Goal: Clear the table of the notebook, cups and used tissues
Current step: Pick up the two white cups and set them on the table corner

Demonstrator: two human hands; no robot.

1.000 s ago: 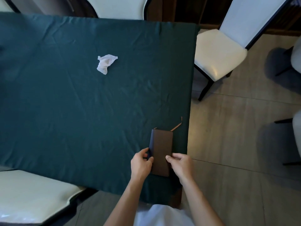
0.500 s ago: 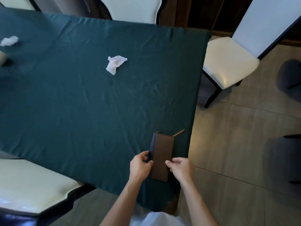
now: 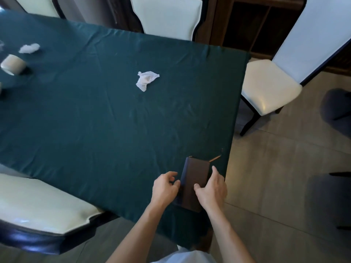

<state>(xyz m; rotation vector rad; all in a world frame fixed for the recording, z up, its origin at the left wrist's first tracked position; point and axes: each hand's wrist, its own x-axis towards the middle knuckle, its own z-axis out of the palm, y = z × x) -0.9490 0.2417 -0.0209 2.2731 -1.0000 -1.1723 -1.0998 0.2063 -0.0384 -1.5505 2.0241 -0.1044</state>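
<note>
A brown notebook [image 3: 193, 179] lies at the near right corner of the green-clothed table [image 3: 95, 130], its ribbon [image 3: 215, 158] trailing toward the edge. My right hand [image 3: 211, 188] grips it, thumb on the cover and fingers along the right side. My left hand [image 3: 165, 186] is at the spine, fingers curled beside it and thumb lifted off. One crumpled white tissue [image 3: 146, 80] sits mid-table. Another tissue [image 3: 29, 48] lies far left, beside a pale cup [image 3: 12, 64] that looks blurred.
Cream-cushioned chairs stand at the right end [image 3: 266, 88], the far side [image 3: 167, 14] and the near left [image 3: 38, 202]. A dark wooden shelf [image 3: 247, 25] is behind the table. Tiled floor lies to the right of the table edge.
My view has swung left, bringing the cup and second tissue into sight. My right hand's fingers have spread along the notebook's right side. My left thumb has come off the cover.
</note>
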